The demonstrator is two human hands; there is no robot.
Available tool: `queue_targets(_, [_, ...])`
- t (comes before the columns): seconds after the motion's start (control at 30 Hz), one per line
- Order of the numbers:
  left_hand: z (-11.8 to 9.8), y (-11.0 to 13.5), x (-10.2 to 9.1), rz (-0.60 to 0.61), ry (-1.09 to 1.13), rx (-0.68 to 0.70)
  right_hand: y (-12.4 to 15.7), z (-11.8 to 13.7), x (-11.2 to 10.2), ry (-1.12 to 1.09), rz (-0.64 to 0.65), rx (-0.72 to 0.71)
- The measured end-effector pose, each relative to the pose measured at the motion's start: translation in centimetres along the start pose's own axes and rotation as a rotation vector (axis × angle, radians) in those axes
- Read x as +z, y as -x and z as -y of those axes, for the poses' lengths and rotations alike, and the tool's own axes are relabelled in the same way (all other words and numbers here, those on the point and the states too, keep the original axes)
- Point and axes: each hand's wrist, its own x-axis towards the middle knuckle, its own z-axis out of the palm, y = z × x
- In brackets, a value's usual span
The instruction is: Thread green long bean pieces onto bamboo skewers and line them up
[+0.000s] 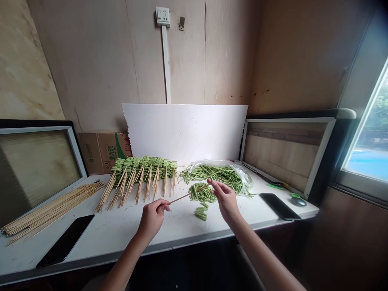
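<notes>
Your right hand point(226, 199) is covering the far tip of the skewer point(182, 197); what its fingertips are pinching is showing too small to tell. The carton point(101, 150) is sitting partly hidden behind the white board point(184, 131). The round grey object point(299, 201) is showing too small to identify.

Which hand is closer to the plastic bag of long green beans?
Right. The right hand is just in front of the bag of beans, nearly at its edge. The left hand is farther away to the left, pinching a bamboo skewer.
</notes>
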Motion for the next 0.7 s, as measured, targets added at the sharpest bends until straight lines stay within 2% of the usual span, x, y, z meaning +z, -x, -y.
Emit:
queue_targets(0.27, [-0.42,0.32,0.44,0.046,0.072,0.028,-0.11,0.0,-0.14,0.035,0.027,-0.039])
queue_targets(0.53, [-0.88,0.64,0.65,-0.082,0.006,0.067,0.06,0.06,-0.2,0.08,0.017,-0.122])
queue_targets(0.7, [-0.6,0.83,0.98,-0.065,0.047,0.065,0.12,-0.41,-0.11,0.055,0.004,-0.12])
